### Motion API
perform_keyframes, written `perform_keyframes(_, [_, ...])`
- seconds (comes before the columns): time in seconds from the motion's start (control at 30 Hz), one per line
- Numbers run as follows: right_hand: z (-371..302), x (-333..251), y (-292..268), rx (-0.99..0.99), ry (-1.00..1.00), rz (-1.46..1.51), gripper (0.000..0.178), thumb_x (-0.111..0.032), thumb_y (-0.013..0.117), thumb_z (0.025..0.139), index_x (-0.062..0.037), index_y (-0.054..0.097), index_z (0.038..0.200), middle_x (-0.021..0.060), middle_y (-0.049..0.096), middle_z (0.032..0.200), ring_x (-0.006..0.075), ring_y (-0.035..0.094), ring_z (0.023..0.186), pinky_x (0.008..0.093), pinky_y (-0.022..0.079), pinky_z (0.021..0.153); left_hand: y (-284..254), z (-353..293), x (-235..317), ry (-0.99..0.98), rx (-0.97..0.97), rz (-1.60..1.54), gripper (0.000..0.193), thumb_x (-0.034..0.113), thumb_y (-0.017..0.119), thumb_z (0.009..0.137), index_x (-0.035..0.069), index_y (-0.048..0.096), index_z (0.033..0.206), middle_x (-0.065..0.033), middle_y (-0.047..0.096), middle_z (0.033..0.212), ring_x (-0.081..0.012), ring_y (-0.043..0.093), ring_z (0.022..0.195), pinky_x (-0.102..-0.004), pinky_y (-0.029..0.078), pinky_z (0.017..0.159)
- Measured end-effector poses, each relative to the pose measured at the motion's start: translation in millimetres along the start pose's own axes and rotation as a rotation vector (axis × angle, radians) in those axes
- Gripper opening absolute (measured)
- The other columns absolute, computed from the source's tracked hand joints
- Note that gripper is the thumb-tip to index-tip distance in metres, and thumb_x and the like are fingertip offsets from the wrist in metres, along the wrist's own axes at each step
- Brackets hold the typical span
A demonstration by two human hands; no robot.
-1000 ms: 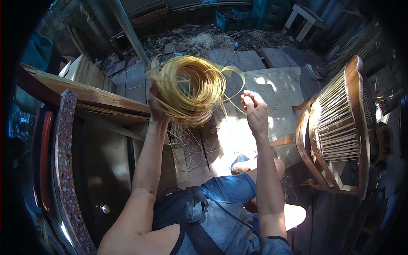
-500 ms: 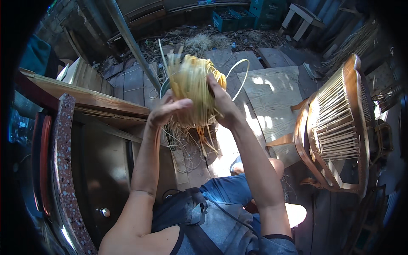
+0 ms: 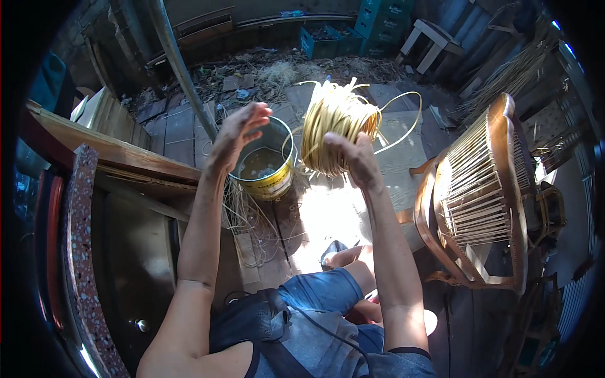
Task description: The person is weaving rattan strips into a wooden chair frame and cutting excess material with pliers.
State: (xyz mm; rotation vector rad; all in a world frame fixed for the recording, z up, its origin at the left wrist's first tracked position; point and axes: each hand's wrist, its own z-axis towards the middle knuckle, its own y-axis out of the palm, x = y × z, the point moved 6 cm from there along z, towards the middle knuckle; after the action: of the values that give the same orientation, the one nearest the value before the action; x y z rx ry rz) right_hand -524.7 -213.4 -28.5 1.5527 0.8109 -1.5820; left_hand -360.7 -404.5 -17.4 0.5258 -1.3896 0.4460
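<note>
A thick coil of pale yellow cane strips (image 3: 334, 123) is held up in front of me, with one loose strand looping out on its right. My right hand (image 3: 358, 157) grips it from the lower right, thumb across the near side and the other fingers mostly hidden behind the coil. To the left, my left hand (image 3: 238, 135) is raised with fingers apart, touching nothing I can see. It overlaps the left rim of a yellow bucket (image 3: 272, 188) that contains murky liquid. The bucket stands on the floor just left of the coil.
A wooden chair (image 3: 482, 195) with a cane-strip back stands on the right. Loose strips (image 3: 252, 230) lie on the boards below the bucket. A metal pole (image 3: 179, 66) rises beyond my left hand. Green crates (image 3: 318, 44) and a small stool (image 3: 432, 41) sit at the back.
My left hand has come off the coil and moved left. My right hand has carried the coil to the right, leaving the bucket in plain sight.
</note>
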Motion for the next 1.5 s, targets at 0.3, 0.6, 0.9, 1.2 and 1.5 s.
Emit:
perform_keyframes(0.3, [-35.6,3.6,-4.8,0.046,-0.146,-0.679,0.033,-0.011,0.071,0.079,0.0091,0.065,0.104,0.0147,0.071,0.097,0.0182,0.069,0.085,0.0317,0.055,0.078,123.1,63.9,-15.0,-0.047,-0.27,-0.312,0.049,0.029,0.069,0.089,-0.008,0.058,0.12,-0.0158,0.066,0.113,-0.0183,0.066,0.097,-0.0326,0.055,0.084])
perform_keyframes(0.6, [-24.2,-3.9,-71.7,0.34,-0.105,0.606,0.068,-0.058,0.041,0.096,-0.0026,0.046,0.137,0.0168,0.058,0.128,0.0306,0.059,0.116,0.0523,0.048,0.1,98.6,91.4,-29.1,0.067,-0.08,-0.287,0.03,0.003,0.064,0.086,0.001,0.057,0.115,-0.0103,0.066,0.101,-0.016,0.066,0.084,-0.0296,0.057,0.075])
perform_keyframes(0.9, [-0.2,-83.5,-170.0,0.518,-0.304,0.255,0.051,-0.045,0.04,0.1,-0.001,0.062,0.114,0.0138,0.067,0.107,0.0222,0.067,0.095,0.0354,0.054,0.087,27.6,141.5,-47.1,-0.493,-0.085,0.867,0.083,0.08,0.064,0.069,0.0,0.066,0.094,-0.0123,0.064,0.08,-0.0227,0.067,0.073,-0.0379,0.051,0.056])
perform_keyframes(1.2, [-1.2,10.4,-143.6,0.345,0.045,-0.685,0.047,-0.049,0.06,0.09,-0.0029,0.057,0.089,0.0128,0.064,0.074,0.0201,0.064,0.064,0.0354,0.053,0.058,133.6,99.7,-109.9,-0.457,-0.229,-0.022,0.067,0.065,0.061,0.084,0.014,0.058,0.127,-0.0067,0.058,0.124,-0.0213,0.056,0.109,-0.0412,0.048,0.085])
perform_keyframes(1.5, [-39.2,109.6,-54.5,0.03,0.004,-0.72,0.033,-0.033,0.058,0.09,-0.0012,0.059,0.098,0.0224,0.065,0.088,0.0374,0.064,0.086,0.0443,0.049,0.077,187.6,75.3,-207.8,-0.613,-0.317,-0.327,0.044,0.047,0.064,0.09,0.01,0.065,0.114,-0.0033,0.07,0.098,-0.0151,0.067,0.075,-0.0299,0.056,0.061])
